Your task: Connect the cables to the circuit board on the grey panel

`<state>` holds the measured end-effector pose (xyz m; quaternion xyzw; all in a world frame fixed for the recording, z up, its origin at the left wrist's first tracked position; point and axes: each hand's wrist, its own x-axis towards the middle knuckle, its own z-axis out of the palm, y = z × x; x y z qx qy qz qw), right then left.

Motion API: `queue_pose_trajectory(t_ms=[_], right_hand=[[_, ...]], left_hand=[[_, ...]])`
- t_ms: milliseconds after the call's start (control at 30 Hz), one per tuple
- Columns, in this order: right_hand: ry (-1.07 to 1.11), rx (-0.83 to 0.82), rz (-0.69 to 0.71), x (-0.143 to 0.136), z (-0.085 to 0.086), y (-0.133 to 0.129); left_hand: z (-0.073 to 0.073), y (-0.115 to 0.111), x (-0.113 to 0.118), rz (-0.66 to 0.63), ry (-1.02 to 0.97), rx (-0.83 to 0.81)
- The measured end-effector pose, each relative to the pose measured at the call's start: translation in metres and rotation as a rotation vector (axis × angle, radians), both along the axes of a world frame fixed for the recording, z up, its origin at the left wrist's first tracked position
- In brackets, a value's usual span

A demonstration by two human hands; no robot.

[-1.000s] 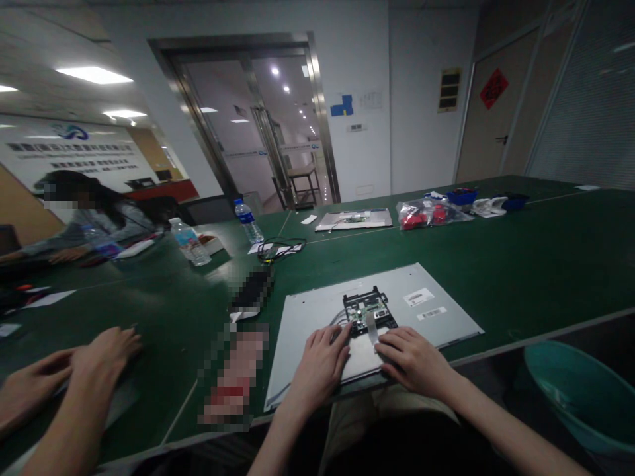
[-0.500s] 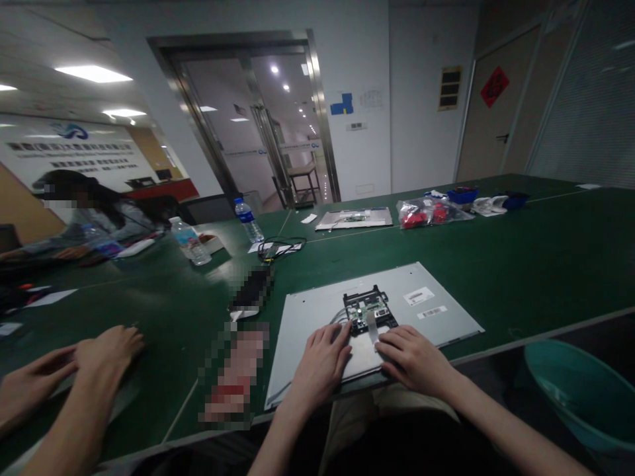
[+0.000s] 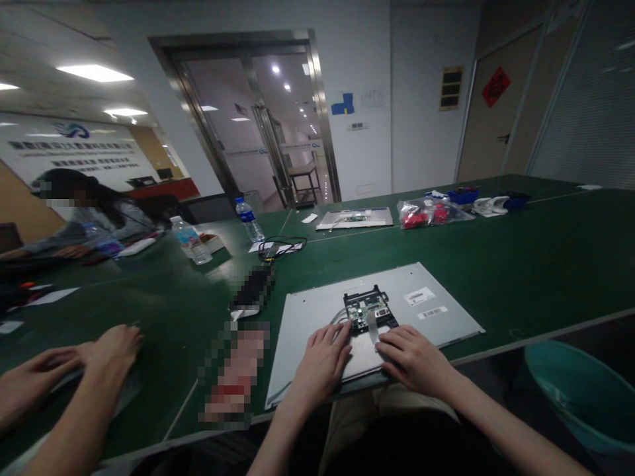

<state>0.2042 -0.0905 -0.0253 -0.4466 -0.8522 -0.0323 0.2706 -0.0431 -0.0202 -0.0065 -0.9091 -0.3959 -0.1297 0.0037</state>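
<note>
A flat grey metal panel (image 3: 317,317) lies on the green table in front of me. Near its middle sits a black bracket with a circuit board (image 3: 367,312), cables at its left side and a flat grey ribbon (image 3: 372,327) running toward me. My left hand (image 3: 325,357) rests on the panel with its fingertips at the bracket's lower left corner. On the other side, my right hand (image 3: 409,357) lies with fingers spread at the lower right of the bracket, fingertips beside the ribbon. Both hands look open, holding nothing.
Another person's hands (image 3: 106,357) are at the left. Blurred flat items (image 3: 241,370), a black cable (image 3: 282,248) and bottles (image 3: 249,221) stand or lie left of the panel. Farther back are a second panel (image 3: 354,218) and a plastic bag (image 3: 431,213). A teal bin (image 3: 575,390) is at the right.
The other person's hands at the left have shifted slightly. My hands and the panel show no visible movement.
</note>
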Motion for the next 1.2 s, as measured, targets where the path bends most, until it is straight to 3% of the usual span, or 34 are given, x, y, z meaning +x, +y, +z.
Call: queue_pose_trajectory(t_ms=[367,900,1200], right_hand=[[0.009,0.007,0.0,0.001,0.002,-0.001],[0.035,0.014,0.003,0.001,-0.004,0.001],[0.029,0.006,0.022,0.001,-0.001,0.002]], left_hand=[[-0.002,-0.002,0.0,0.013,-0.081,0.064],[0.007,-0.009,0.002,-0.027,-0.145,0.187],[0.012,-0.03,0.022,-0.124,-0.127,0.123]])
